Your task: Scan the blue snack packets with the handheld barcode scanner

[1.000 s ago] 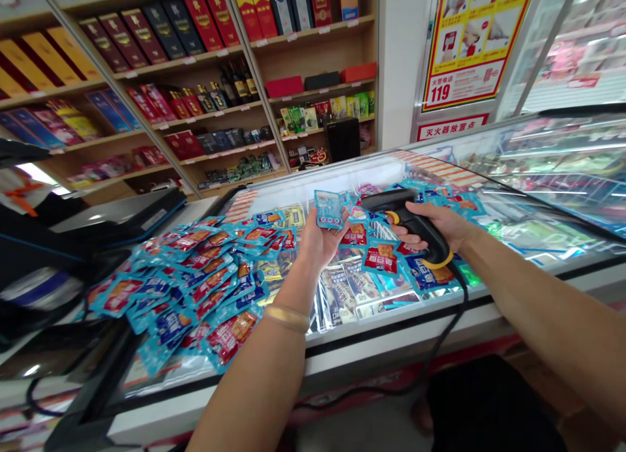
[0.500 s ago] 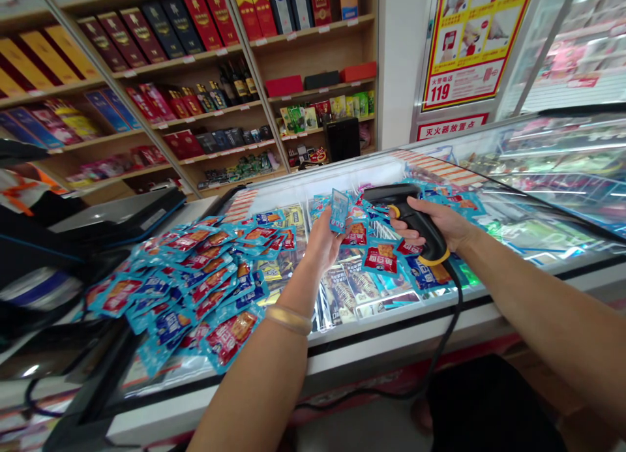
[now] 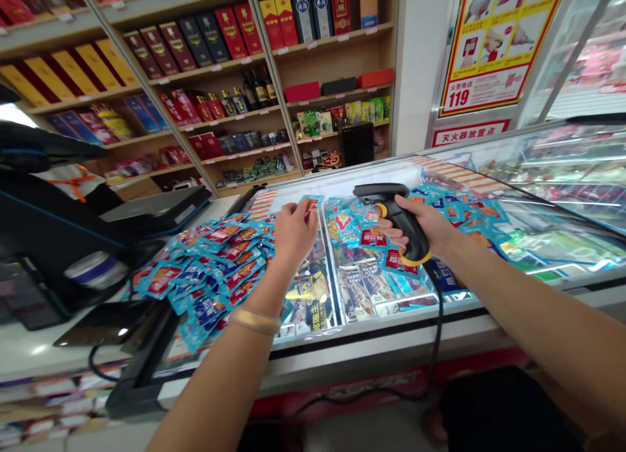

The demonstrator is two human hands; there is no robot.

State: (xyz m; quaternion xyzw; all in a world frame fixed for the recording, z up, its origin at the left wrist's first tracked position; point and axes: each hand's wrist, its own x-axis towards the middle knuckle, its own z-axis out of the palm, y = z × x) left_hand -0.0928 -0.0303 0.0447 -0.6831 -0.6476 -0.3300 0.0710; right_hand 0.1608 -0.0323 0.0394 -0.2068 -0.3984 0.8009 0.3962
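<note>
My right hand (image 3: 415, 227) grips a black and yellow barcode scanner (image 3: 411, 233) by its handle, its head over the glass-topped freezer (image 3: 352, 334). Under and around the scanner lie several blue and red snack packets (image 3: 374, 237). To the left, my left hand (image 3: 295, 233), with a gold bangle at the wrist, has its fingers closed at a snack packet (image 3: 313, 201). My fingers partly cover that packet. A large heap of similar packets (image 3: 225, 256) spreads over the freezer lid just left of my left hand.
A black cable (image 3: 437, 334) hangs from the scanner past the freezer's front edge. Dark counter equipment (image 3: 53, 224) stands at the left. Behind the freezer are shelves of boxes and bottles (image 3: 210, 74), and a fire-safety poster (image 3: 499, 47) hangs right of them.
My left hand has moved left from beside the scanner, where it held up a packet with its back showing, toward the heap. The scanner stays in my right hand. The view has shifted left.
</note>
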